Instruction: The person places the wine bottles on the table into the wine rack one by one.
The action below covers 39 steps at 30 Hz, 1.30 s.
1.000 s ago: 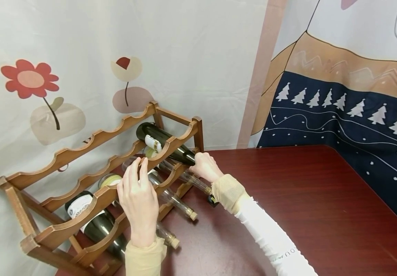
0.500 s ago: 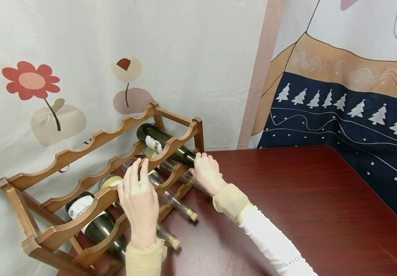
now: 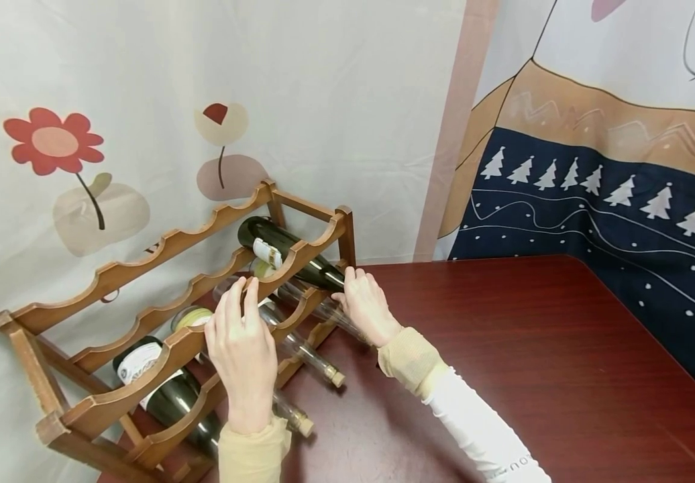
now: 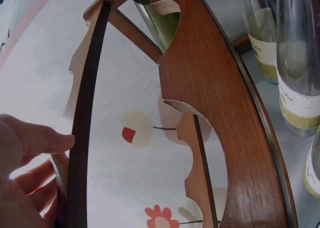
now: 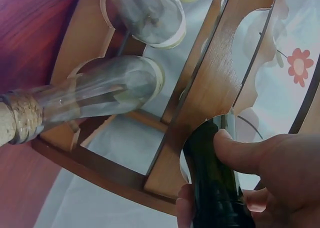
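Note:
A wooden wine rack [image 3: 102, 406] stands on the table at the left in the head view. My left hand [image 3: 241, 355] holds its upper front rail; in the left wrist view, thumb and fingers lie on opposite sides of the wood. At the rack's far right end, a dark green wine bottle [image 3: 318, 270] lies in the top tier, its neck sloping down toward me. My right hand [image 3: 368, 307] grips that neck. The right wrist view shows the thumb along the green bottle [image 5: 207, 173] and fingers around its other side; the mouth is hidden.
Below are corked clear bottles [image 3: 305, 345], their necks jutting over the red-brown table [image 3: 504, 349]. Another dark green bottle [image 3: 178, 399] with a white label lies in the rack's near left part. A patterned cloth [image 3: 347, 121] hangs close behind the rack.
My right hand has shifted slightly right and down and turned at the wrist, still on the green bottle's neck. The left hand and the rack look unchanged.

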Tool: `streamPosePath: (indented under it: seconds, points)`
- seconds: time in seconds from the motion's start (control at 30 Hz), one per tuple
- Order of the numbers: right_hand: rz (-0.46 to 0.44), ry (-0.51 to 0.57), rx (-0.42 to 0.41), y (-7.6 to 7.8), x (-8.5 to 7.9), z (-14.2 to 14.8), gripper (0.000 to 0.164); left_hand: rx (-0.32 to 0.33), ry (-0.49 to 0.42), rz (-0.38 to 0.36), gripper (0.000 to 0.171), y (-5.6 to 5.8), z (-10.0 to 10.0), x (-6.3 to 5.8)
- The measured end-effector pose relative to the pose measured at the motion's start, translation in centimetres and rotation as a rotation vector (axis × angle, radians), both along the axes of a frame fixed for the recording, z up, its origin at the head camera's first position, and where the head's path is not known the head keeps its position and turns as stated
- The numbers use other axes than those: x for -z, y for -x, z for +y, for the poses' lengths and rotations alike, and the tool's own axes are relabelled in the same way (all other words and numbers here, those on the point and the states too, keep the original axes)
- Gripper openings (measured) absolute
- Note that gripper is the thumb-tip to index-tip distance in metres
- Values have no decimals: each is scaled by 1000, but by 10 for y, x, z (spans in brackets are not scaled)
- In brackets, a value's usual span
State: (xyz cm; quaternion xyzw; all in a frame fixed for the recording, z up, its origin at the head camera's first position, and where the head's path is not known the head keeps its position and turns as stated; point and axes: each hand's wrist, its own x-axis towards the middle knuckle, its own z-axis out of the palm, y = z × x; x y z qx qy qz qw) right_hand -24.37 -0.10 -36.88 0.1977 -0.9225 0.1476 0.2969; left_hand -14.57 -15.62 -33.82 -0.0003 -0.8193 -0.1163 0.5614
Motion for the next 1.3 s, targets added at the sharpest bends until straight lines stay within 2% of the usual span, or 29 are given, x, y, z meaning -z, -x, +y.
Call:
streamPosePath:
  seconds: [0.13,0.3,0.97,1.3]
  points:
    - [18,16,-46,3,1,3,36,1,-1,-2,39,0,0,0]
    - [-16,45,-96,7,-1,6,33,3,-3,-5,40,1,0,1]
    - [-459,222,-122,20,-11,7,31,13,-4,-6,43,1,-1,2]
    - [-579,260,-152,28,-13,8,28,10,0,-6,43,2,-2,2]
